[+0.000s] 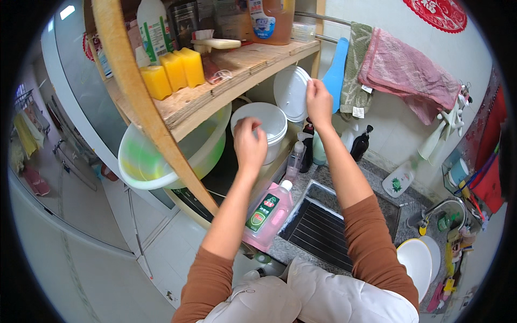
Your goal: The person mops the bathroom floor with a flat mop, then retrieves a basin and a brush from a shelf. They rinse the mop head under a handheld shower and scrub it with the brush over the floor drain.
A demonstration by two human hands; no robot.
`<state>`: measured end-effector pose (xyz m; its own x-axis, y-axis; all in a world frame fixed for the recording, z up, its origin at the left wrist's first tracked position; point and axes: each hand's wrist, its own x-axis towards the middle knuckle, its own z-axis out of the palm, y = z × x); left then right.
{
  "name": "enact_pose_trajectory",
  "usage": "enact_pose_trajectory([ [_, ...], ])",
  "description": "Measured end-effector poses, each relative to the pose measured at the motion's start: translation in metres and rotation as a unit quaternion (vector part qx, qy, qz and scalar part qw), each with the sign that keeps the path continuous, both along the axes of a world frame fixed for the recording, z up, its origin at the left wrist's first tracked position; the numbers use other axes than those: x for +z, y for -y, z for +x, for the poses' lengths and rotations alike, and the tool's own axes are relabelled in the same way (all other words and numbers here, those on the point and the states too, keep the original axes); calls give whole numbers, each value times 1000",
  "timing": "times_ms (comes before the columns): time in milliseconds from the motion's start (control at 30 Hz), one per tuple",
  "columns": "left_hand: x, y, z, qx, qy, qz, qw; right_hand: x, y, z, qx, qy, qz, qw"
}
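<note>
My right hand pinches the edge of a round white plastic lid. The lid is tilted up, away from the bucket's mouth. Below and left of it stands a white plastic bucket, uncovered. My left hand is over the bucket's near left rim, slightly blurred with its fingers curled. Whether its fingertips hold something is hidden. On the counter under my forearms lies a pink bottle with a white cap and a green label.
A wooden shelf overhangs the bucket, bearing yellow sponges, a brush and bottles. Its slanted post crosses before a green-and-white basin. Pump bottles, a sink with a black rack and a faucet are rightward.
</note>
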<state>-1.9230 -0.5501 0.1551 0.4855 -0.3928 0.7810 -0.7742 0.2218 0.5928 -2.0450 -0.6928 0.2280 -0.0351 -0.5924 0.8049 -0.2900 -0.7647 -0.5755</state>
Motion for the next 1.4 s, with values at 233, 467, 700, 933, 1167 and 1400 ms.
enact_pose_trajectory([
  [233,-8,125,49,-120,78,538,831,-43,25,-62,33,176,108,978],
  [467,-25,146,58,-187,147,743,626,-63,20,-105,62,166,172,969],
  [700,3,132,52,-161,112,806,559,-62,15,-100,114,185,182,959],
  [933,-7,138,62,-212,-33,744,633,-60,13,-101,120,179,164,963],
  [1167,-1,141,82,-200,-235,562,768,-52,12,-96,127,164,178,962],
  [1400,24,113,81,-360,-598,201,687,-32,4,-65,-10,82,45,996],
])
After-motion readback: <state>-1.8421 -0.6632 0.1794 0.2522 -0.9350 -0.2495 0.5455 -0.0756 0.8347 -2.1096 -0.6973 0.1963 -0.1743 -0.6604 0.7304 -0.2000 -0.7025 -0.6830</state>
